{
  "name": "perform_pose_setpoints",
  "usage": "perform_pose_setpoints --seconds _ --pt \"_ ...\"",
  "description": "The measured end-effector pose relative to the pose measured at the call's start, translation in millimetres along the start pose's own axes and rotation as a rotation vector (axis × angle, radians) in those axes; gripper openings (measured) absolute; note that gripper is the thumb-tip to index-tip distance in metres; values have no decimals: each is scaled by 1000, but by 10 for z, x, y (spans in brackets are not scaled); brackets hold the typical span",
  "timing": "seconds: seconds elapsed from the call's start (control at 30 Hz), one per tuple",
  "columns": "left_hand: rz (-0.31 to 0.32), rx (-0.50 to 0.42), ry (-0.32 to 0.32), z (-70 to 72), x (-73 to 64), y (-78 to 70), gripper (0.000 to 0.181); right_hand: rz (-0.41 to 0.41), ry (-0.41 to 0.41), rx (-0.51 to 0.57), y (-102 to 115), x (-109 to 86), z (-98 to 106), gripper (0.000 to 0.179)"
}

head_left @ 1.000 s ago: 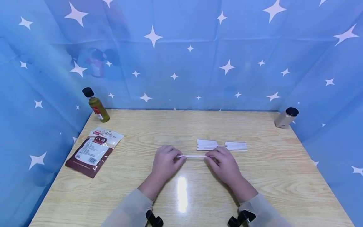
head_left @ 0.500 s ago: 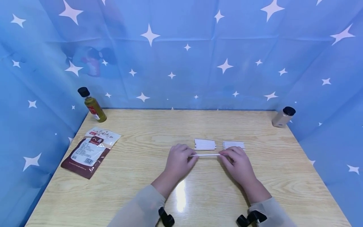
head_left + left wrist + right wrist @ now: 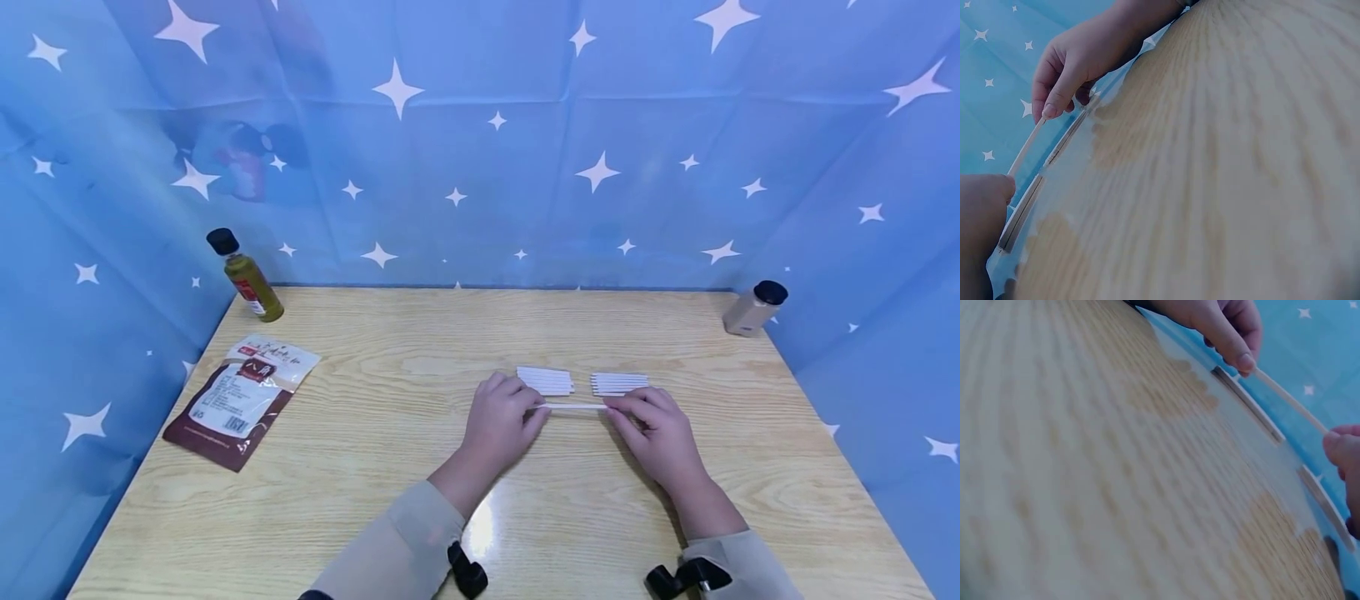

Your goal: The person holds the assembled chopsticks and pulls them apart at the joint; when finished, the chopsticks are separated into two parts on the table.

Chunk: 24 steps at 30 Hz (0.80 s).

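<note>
A thin white stick (image 3: pixel 573 407) is stretched level between both hands, raised a little above the table. My left hand (image 3: pixel 501 421) pinches its left end between thumb and fingers, and my right hand (image 3: pixel 658 435) pinches the right end. In the left wrist view the stick (image 3: pixel 1026 147) spans the gap between the two hands; the right wrist view shows the same stick (image 3: pixel 1290 399). Just beyond it lie two flat rows of similar white sticks, a left row (image 3: pixel 546 381) and a right row (image 3: pixel 619 383), side by side with a narrow gap.
On the left of the wooden table (image 3: pixel 360 483) lies a brown and white packet (image 3: pixel 238 404). Behind it stands a black-capped bottle of greenish-yellow contents (image 3: pixel 253 286). A small black-lidded jar (image 3: pixel 753 310) stands at the far right corner. A blue star-patterned curtain (image 3: pixel 480 150) surrounds the table.
Both hands have moved to the right across the table with the stick still pinched between them. It now sits in front of the two rows.
</note>
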<state>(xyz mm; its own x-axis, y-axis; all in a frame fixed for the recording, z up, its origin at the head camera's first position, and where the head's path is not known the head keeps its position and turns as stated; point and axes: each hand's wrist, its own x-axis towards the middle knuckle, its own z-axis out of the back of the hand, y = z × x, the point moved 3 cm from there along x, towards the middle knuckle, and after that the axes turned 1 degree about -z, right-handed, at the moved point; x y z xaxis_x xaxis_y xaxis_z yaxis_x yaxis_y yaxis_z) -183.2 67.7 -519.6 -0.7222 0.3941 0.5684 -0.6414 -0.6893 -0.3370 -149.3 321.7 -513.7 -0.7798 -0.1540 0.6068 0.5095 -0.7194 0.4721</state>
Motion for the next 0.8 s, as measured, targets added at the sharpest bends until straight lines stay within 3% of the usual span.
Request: perform_pose_setpoints --seconds 0.23,0.4,0.8 --pt "-8 -14 28 -11 17 -15 9 -23 6 32 -11 -1 -10 26" --pt "-25 -72 58 -1 20 -30 8 -60 19 55 5 4 -36 26" --pt "43 -154 64 -11 14 -11 8 -123 85 41 -12 5 -49 20"
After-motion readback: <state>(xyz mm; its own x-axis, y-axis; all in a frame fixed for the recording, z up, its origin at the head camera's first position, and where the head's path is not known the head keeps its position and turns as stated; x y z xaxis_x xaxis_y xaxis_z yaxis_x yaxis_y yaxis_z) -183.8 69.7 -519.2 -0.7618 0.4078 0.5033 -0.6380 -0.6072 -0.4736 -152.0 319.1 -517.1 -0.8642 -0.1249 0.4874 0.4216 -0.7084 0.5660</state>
